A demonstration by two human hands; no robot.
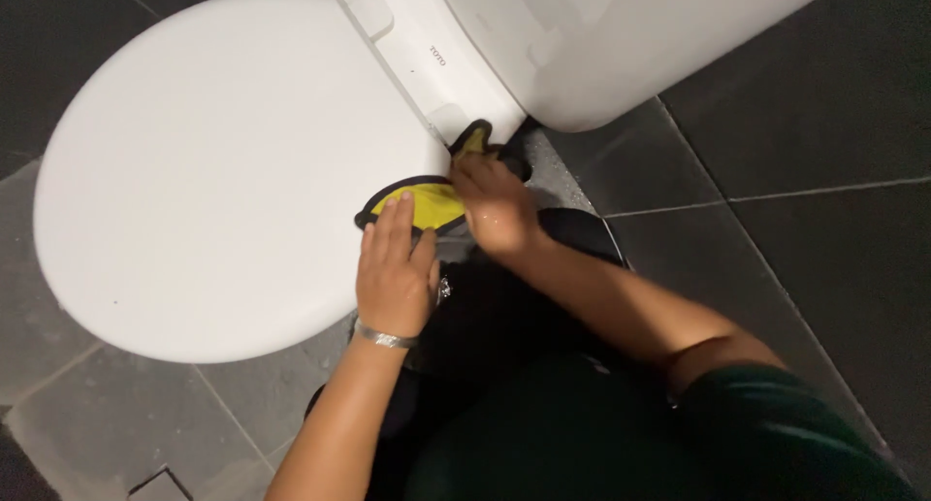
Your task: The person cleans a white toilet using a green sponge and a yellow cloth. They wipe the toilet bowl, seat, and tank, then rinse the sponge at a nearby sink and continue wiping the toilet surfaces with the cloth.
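right fingers (475, 176) clutch yellow cloth (427, 202) beside toilet lid (213, 161); left fingers (396, 225) flat.

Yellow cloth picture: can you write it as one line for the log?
left hand: flat on yellow cloth | right hand: pressing cloth at toilet hinge | lid: closed | floor: dark tiles

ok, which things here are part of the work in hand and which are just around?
In hand:
- yellow cloth with black edging, under both hands
- left hand
- right hand
- toilet, closed lid, cloth against its side

Just around:
- dark floor tiles
- silver bracelet on left wrist
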